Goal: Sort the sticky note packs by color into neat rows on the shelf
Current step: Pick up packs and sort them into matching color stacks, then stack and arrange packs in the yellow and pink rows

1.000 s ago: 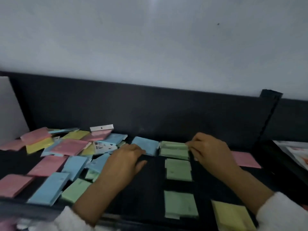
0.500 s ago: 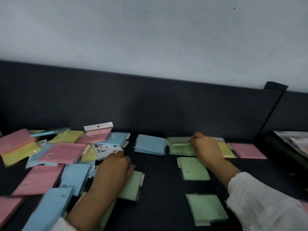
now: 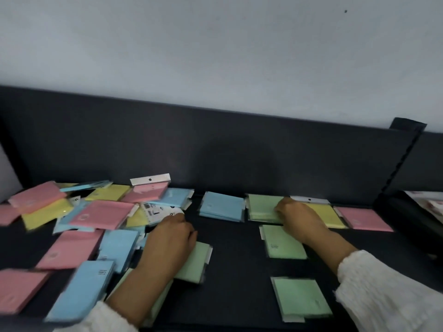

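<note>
The fingers of the left hand are bunched and curled, knuckles up, over the far edge of a flat pale green plastic-wrapped pack. I cannot tell if the thumb pinches beneath. The grip looks meant for sliding the pack out of the loose heap of pink, blue and yellow packs that covers the left end of the dark shelf.

The fingers of the right hand bend down onto the right edge of the green stack at the shelf's back edge. Their tips are hidden, and they seem to be squaring the stack. Two more green packs, a middle one and a front one, run from it towards the front edge, so green has its row. A blue stack, a yellow pack and a pink pack head the other rows along the back edge.
</note>
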A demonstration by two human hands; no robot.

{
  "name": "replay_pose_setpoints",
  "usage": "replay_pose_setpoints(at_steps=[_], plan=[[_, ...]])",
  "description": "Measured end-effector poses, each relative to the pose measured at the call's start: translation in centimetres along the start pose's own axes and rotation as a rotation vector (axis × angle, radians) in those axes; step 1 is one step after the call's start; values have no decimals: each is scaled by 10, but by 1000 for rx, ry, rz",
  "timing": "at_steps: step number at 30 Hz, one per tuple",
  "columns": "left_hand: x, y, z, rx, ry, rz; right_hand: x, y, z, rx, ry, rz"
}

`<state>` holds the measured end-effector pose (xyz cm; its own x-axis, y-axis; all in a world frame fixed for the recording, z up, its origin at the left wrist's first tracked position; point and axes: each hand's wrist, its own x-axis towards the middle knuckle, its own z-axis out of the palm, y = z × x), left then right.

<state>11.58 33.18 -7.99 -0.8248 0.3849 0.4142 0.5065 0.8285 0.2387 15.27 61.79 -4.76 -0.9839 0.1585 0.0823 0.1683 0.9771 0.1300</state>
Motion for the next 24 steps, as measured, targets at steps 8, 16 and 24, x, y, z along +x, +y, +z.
replay_pose_setpoints(at_steps=[8,16,24], plan=[[-12,6,-25,-102,145,-5,-15,-7,-27,160,109,-126],[-51,-1,-48,48,177,-104,-43,-61,-46,300,154,-403],[-106,-23,-72,203,140,-133,-64,-126,-42,288,64,-572]])
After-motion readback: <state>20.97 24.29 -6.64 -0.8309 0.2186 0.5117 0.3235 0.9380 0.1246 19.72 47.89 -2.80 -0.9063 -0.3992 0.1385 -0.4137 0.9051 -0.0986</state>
